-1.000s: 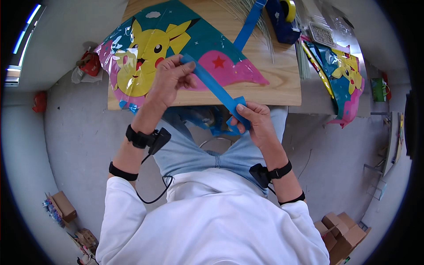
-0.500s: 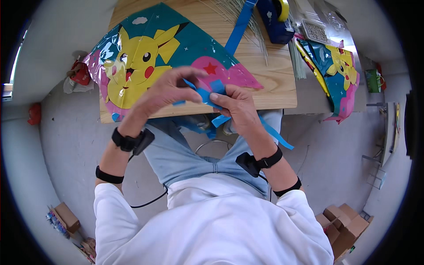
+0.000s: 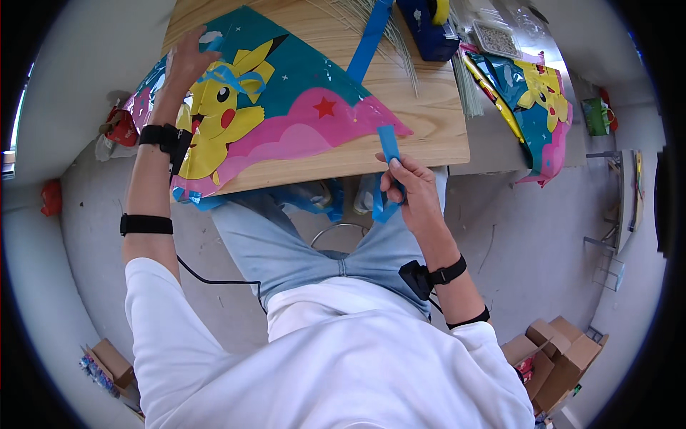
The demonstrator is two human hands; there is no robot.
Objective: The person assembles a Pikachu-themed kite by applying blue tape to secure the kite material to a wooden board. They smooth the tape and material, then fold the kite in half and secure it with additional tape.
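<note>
Right hand (image 3: 418,187) holds a blue strip (image 3: 387,139) in a narrow pinch between thumb and fingers. One end projects up over the front edge of the tabletop (image 3: 429,114); the remainder loops below the palm. Gripping close to the end presumably gives control of that end while the slack hangs free of the work. Left hand (image 3: 187,63) is above the far left part of the printed sheet (image 3: 307,121), fingers bent downward. A curled strip (image 3: 227,75) lies just beside it, over the print; whether the fingers close on this strip cannot be told. The wide separation of the hands probably prevents the two strips from tangling.

The sheet lies flat across most of the tabletop, its near left corner at the front edge. The left forearm covers part of it. A flat strip (image 3: 371,43) extends from the sheet's far right edge. Thin sticks (image 3: 409,57) and a tape dispenser (image 3: 429,36) occupy the far right corner and limit reach there. To the right are a bead tray (image 3: 496,38), yellow rods (image 3: 493,96) and a second sheet (image 3: 550,104). A cable (image 3: 221,282) hangs below the left forearm, a possible snag point
</note>
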